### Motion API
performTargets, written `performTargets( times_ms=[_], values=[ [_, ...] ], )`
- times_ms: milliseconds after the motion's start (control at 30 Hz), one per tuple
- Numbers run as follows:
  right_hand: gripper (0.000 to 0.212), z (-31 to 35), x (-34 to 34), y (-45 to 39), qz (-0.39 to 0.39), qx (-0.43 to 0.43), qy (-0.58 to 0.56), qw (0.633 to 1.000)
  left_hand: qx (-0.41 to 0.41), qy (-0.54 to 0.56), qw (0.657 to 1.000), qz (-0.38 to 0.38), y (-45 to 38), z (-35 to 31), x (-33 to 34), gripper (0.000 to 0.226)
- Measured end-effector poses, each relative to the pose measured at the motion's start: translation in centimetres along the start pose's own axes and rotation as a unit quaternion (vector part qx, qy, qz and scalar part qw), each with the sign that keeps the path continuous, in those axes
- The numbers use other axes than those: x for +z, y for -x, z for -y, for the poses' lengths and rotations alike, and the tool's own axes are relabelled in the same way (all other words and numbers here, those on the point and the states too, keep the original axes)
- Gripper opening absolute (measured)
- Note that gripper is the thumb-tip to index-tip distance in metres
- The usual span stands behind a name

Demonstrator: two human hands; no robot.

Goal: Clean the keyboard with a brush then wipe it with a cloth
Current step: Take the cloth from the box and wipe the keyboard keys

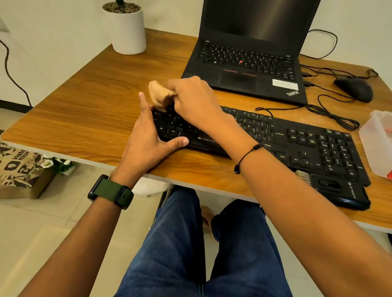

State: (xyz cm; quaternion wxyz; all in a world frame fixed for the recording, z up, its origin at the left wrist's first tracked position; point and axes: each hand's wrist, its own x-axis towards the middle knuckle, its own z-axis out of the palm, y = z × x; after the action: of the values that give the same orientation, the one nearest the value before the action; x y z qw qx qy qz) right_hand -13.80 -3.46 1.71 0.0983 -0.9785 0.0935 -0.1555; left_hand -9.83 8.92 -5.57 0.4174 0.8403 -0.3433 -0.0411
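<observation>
A black keyboard (305, 143) lies slanted across the wooden desk (82, 109). My right hand (193, 100) grips a bunched tan cloth (158, 95) and holds it down on the keys at the keyboard's far left end. My left hand (147, 136) rests against the keyboard's left edge, fingers straight along the side and thumb lying on its front rim. A black brush (332, 189) with pale bristles lies on the desk just in front of the keyboard's right end, untouched.
An open black laptop (248, 66) stands behind the keyboard. A wired mouse (354, 89) and loose cables lie at the back right. A clear plastic box (386, 141) sits at the right edge, a white plant pot (129, 29) at the back left.
</observation>
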Motion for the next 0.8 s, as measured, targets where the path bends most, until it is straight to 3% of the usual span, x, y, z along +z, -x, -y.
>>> performTargets(
  times_ms=[167, 400, 567, 800],
  values=[
    [0.026, 1.5, 2.0, 0.0, 0.058, -0.022, 0.055, 0.997, 0.007, 0.015, 1.000, -0.019, 0.2, -0.1, 0.0, 0.139],
    [0.016, 1.2, 1.6, 2.4, 0.109, -0.092, -0.001, 0.990, 0.018, 0.014, 0.998, -0.050, 0.3, -0.1, 0.1, 0.133],
    [0.032, 0.8, 1.7, 0.3, -0.004, -0.075, 0.009, 0.997, 0.013, 0.032, 0.998, -0.055, 0.5, -0.4, 0.0, 0.138],
    [0.015, 0.0, 3.4, 1.4, 0.123, -0.157, -0.010, 0.980, 0.021, 0.008, 0.998, -0.052, 0.4, -0.2, 0.0, 0.130]
  ],
)
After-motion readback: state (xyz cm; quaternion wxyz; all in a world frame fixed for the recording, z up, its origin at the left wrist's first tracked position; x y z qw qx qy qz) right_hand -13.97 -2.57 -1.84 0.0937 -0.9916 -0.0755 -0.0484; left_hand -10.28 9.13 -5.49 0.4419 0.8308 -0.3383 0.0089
